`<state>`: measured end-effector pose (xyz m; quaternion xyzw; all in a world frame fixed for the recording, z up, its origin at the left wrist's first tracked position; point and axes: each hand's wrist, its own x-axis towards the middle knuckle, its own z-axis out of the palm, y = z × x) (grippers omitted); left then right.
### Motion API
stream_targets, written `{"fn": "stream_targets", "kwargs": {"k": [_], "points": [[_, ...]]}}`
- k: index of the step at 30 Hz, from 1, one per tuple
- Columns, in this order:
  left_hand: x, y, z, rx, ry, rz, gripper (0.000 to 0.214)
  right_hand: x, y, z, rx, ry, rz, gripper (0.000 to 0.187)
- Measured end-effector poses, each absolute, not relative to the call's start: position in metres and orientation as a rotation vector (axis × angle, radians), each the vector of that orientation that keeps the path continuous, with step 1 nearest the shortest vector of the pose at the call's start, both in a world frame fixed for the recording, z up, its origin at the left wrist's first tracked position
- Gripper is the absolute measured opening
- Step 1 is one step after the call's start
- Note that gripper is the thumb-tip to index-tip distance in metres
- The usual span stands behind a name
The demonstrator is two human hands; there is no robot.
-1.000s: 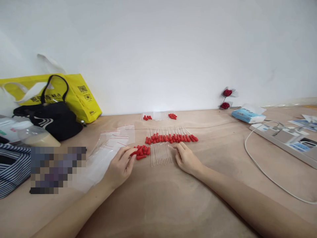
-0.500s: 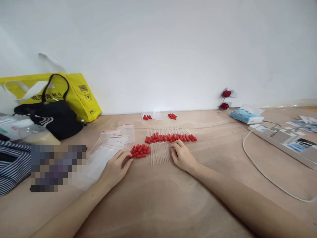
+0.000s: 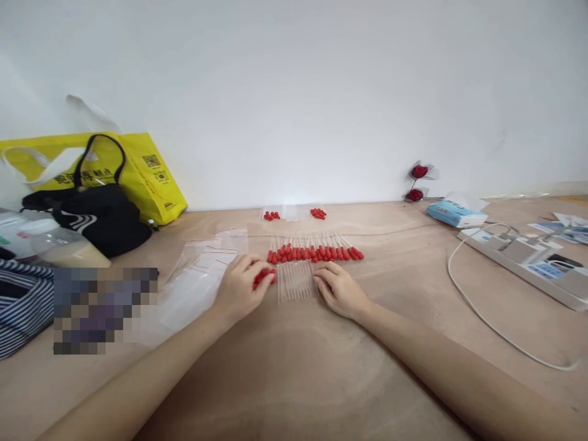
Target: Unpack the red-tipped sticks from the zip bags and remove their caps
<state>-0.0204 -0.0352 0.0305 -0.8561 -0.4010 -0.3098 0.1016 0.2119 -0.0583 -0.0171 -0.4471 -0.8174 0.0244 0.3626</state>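
Probably light, slick and brittle, the thin clear tubes (image 3: 294, 283) lie side by side on the brown wooden counter (image 3: 294, 380), best pinched mid-length; red rubbery-looking bulbs (image 3: 261, 277), left of them, seem soft. Left hand (image 3: 242, 285) arches over bulbs, right hand (image 3: 340, 289) curls at tubes' right edge; whether either's fingers clamp anything, cannot tell.

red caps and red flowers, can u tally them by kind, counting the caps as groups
Small back clusters of red caps: 2
Middle row of red caps: 1
Pile at the left hand: 1
Red flowers: 2
Total: 6
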Motion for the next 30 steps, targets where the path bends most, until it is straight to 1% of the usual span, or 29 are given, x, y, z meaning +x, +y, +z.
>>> {"fn": "stream_targets", "kwargs": {"k": [4, 7, 11, 14, 18, 21, 24, 26, 30], "points": [[0.030, -0.010, 0.029, -2.524, -1.196, -0.737, 0.014, 0.230, -0.065, -0.017, -1.133, -2.091, -0.017, 0.017], [0.053, 0.009, 0.024, -2.503, -1.284, -0.690, 0.018, 0.240, -0.066, -0.017, -1.111, -2.039, -0.024, 0.016], [0.061, 0.023, 0.017, -2.544, -1.346, -0.712, 0.019, 0.242, -0.063, -0.018, -1.109, -1.992, 0.005, 0.015], [0.062, 0.025, 0.015, -2.528, -1.363, -0.792, 0.013, 0.239, -0.062, -0.019, -1.107, -2.011, 0.013, 0.015], [0.054, 0.014, 0.020, -2.464, -1.382, -0.893, 0.008, 0.238, -0.062, -0.020, -1.093, -2.005, -0.040, 0.016], [0.036, -0.006, 0.024, -2.474, -1.268, -0.993, 0.008, 0.239, -0.063, -0.018, -1.094, -1.933, -0.180, 0.018], [0.013, -0.031, 0.022, -2.534, -1.113, -1.006, 0.010, 0.237, -0.067, -0.013, -1.076, -1.899, -0.362, 0.030], [0.002, -0.046, 0.019, -2.556, -1.029, -0.994, 0.010, 0.234, -0.070, -0.010, -1.041, -1.983, -0.423, 0.036], [-0.006, -0.060, 0.012, -2.557, -0.897, -1.010, 0.008, 0.222, -0.075, -0.007, -0.953, -2.207, -0.465, 0.032]]}}
